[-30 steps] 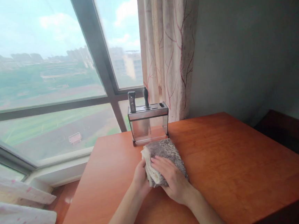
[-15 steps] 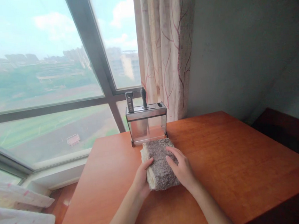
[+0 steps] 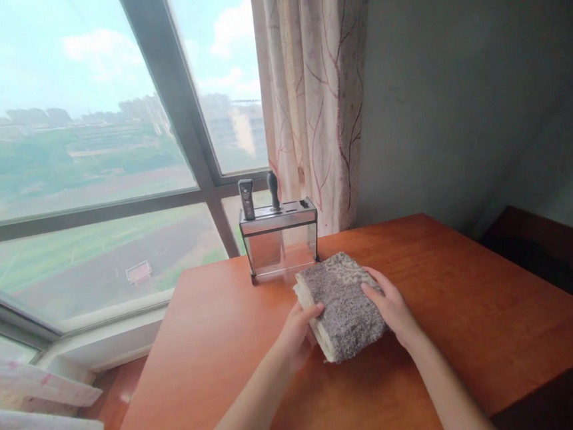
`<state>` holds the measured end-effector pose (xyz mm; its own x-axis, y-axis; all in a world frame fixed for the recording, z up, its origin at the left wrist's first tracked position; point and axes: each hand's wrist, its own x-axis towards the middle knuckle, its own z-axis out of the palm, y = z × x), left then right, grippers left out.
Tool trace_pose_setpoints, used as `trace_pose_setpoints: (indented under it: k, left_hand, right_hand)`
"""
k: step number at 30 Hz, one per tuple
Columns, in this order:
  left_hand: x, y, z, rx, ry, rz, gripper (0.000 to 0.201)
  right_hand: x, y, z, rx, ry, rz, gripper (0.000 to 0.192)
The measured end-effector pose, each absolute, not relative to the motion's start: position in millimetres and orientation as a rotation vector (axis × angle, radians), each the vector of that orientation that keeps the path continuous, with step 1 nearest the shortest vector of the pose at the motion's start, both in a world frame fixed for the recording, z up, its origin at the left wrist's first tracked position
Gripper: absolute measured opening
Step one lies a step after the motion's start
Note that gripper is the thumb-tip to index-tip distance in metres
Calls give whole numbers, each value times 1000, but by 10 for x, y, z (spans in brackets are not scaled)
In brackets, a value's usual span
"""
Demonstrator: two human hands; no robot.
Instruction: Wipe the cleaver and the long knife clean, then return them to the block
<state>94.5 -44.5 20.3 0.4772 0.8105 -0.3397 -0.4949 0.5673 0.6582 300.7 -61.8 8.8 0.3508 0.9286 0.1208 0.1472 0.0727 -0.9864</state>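
Both hands on folded grey towel

Both hands slid folded towel right, away fr. knife block.

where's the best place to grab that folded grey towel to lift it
Probably by its two long sides, one hand from each side, as the left hand and right hand sit now. The folded towel lies flat on the table, thick and layered, so pinching across the stack should keep the folds together.
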Motion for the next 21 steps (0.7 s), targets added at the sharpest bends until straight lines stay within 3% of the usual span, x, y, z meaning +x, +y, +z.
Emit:
trace_pose_setpoints:
  k: [4,8,12,15,18,21]
  left_hand:
    - [1218,-362,186,597,633,787,55]
    - [1307,-264,94,679,719,719,64]
    - [1181,-151,-12,848,918,880,78]
    - [1078,-162,51,1086,1031,1118,64]
    - [1084,-315,215,1361,886,1204,48]
    - [1180,-495,298,1675,814,1089,56]
  right_hand:
    - [3443,-585,7,-1459,-1177,667,49]
    - [3718,-597,-206,-1819,-1369,454,46]
    - [3734,-634,-308,-1939,-1526,108,44]
    - [3624,-620,-258,-1944,-1603,-121,43]
    - [3477,-565,-203,-1927,-1705,-152,45]
    - [3359,-502,-227,-1947,-1801,-110,49]
